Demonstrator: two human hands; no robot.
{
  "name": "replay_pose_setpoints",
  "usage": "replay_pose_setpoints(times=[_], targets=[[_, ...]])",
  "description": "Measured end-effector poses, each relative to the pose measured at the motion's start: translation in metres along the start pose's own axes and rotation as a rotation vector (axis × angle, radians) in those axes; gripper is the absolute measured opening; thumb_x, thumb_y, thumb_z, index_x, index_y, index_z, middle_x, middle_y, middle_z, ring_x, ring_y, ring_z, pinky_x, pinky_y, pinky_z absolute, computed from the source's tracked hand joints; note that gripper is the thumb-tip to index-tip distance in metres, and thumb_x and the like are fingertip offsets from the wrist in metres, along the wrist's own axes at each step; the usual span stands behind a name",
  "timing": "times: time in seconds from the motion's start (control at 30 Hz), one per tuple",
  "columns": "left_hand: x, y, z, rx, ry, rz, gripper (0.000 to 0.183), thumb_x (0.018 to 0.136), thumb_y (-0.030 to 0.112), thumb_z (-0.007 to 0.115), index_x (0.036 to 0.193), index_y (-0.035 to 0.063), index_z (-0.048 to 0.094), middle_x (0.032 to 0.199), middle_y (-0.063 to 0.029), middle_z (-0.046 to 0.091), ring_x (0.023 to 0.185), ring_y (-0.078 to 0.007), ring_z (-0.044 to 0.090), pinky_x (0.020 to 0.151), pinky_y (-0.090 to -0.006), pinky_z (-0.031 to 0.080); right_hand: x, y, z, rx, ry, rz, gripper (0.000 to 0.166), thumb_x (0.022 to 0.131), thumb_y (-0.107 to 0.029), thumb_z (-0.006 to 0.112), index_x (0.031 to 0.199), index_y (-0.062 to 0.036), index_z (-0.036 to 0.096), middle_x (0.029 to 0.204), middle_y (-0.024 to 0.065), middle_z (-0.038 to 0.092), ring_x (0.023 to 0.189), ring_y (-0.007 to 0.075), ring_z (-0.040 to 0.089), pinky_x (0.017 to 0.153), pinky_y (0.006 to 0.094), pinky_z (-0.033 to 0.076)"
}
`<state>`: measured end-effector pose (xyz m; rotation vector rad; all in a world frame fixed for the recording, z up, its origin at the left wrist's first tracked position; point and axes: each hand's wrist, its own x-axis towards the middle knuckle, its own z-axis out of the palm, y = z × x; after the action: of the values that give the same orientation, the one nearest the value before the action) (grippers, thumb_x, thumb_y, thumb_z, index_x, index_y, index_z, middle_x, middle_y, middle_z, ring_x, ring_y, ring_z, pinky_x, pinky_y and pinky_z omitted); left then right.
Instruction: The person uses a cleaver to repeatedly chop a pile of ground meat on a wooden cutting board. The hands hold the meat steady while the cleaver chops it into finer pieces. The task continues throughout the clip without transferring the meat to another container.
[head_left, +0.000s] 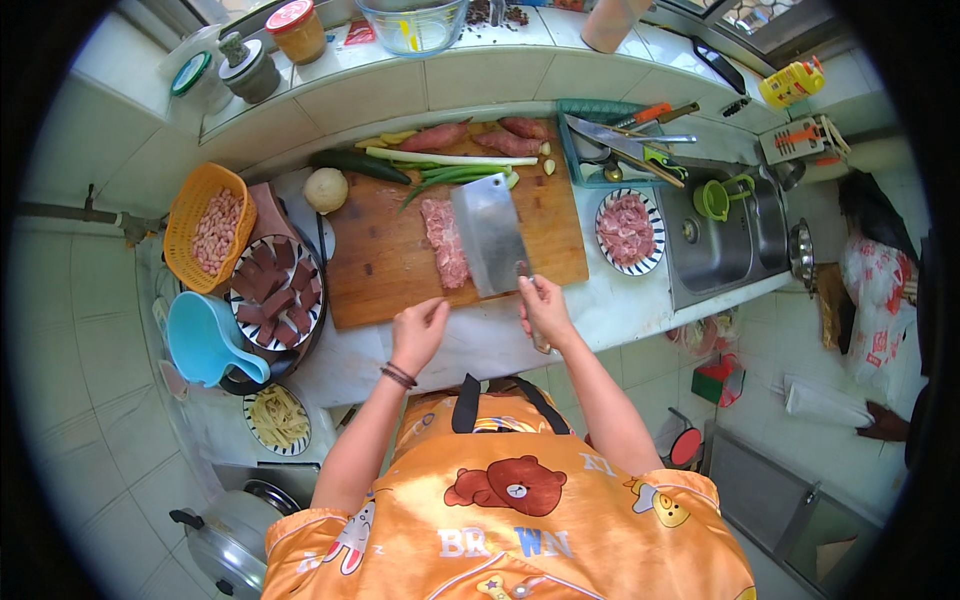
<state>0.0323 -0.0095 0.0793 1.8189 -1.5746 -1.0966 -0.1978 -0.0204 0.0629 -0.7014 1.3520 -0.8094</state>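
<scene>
My right hand (546, 311) grips the handle of a broad metal cleaver (489, 232). The blade is over a wooden cutting board (382, 255), at the right edge of a strip of minced raw meat (444, 240). Loosely curled and holding nothing, my left hand (420, 334) is just off the board's front edge, below the meat. Scallions (457, 174), a white leek stalk (450, 157), a dark green cucumber (358, 163), reddish-skinned tubers (435, 136) and a garlic clove (550, 166) lie along the back of the board.
Right of the board are a plate of cut meat (630, 231), a green basket of knives and utensils (574, 161) and a steel sink (709, 255). At left stand a yellow basket of peanuts (214, 232), a plate of dark red blocks (277, 292) and a blue pitcher (199, 337).
</scene>
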Motion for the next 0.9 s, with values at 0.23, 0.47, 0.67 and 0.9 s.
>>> replay_pose_setpoints(times=[0.23, 0.47, 0.67, 0.9], targets=[[-0.034, -0.085, -0.014, -0.061, 0.245, -0.212, 0.032, 0.084, 0.027, 0.060, 0.098, -0.0004, 0.067, 0.082, -0.0181, 0.068, 0.077, -0.0284, 0.068, 0.070, -0.0338, 0.052, -0.029, -0.055, -0.009, -0.681, 0.330, -0.561, 0.024, 0.090, -0.017, 0.058, 0.076, -0.0033, 0.043, 0.049, 0.0084, 0.043, 0.040, 0.0190, 0.043, 0.041, 0.0360, 0.033], [-0.022, -0.062, -0.022, 0.399, 0.382, -0.100, 0.047, 0.080, 0.027, 0.065, 0.117, -0.0014, 0.057, 0.117, -0.0226, 0.058, 0.109, -0.0334, 0.057, 0.091, -0.0370, 0.045, 0.007, -0.015, 0.024, -1.154, 0.106, -0.529, 0.019, 0.092, -0.025, 0.051, 0.093, -0.0062, 0.046, 0.066, 0.0225, 0.060, 0.064, 0.0444, 0.059, 0.055, 0.0535, 0.045], [0.006, -0.052, -0.025, 0.805, 0.252, -0.261, 0.091, 0.066, 0.044, 0.076, 0.125, -0.0144, 0.040, 0.130, -0.0310, 0.043, 0.122, -0.0387, 0.044, 0.103, -0.0386, 0.035, 0.014, -0.031, 0.034, -1.259, 0.055, -0.470, 0.021, 0.093, -0.026, 0.047, 0.093, -0.0050, 0.046, 0.070, 0.0244, 0.062, 0.064, 0.0456, 0.059, 0.058, 0.0554, 0.045], [0.025, -0.055, -0.020, 0.800, 0.113, -0.340, 0.103, 0.056, 0.053, 0.079, 0.123, -0.0165, 0.042, 0.128, -0.0356, 0.042, 0.121, -0.0412, 0.045, 0.102, -0.0390, 0.038, 0.027, -0.040, 0.036, -1.268, 0.118, -0.570, 0.021, 0.093, -0.022, 0.047, 0.088, -0.0021, 0.045, 0.067, 0.0247, 0.061, 0.064, 0.0453, 0.059, 0.056, 0.0537, 0.046]])
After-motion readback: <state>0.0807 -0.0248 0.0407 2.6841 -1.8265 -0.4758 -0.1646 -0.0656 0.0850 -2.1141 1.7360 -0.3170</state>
